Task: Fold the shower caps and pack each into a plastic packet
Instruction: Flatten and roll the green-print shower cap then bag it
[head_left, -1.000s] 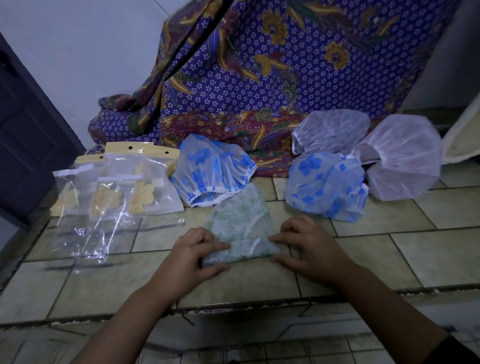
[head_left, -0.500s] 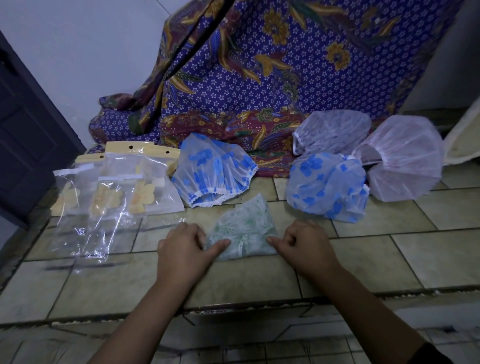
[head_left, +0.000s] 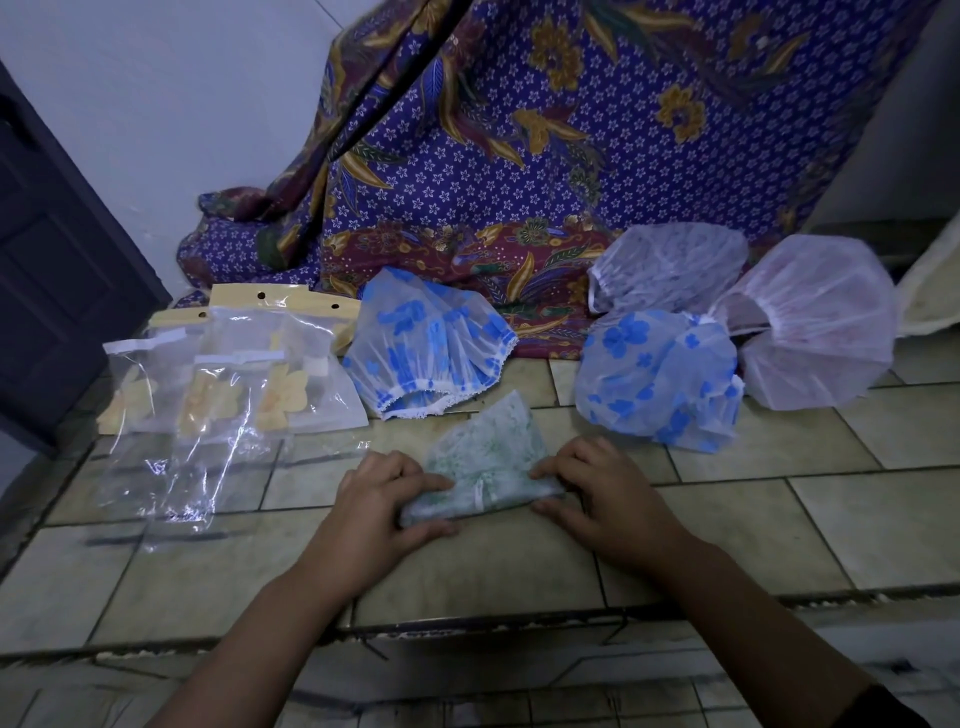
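**Both hands pinch a green cap on the tiled floor**

At far left, clear plastic packets with yellow flower prints lie overlapped on the tiled floor. Just right of them sits a flattened blue-flowered shower cap, its lace edge facing the camera. In front of it, at centre, the green-patterned shower cap lies partly folded on the tiles. The left hand grips its left end, thumb beneath and fingers curled over the top. The right hand holds the right end the same way, thumb and fingertips closed on the fold. Further right rest a second blue-flowered cap, a pale lilac cap behind it, and a pink cap. A purple batik cloth drapes behind them.
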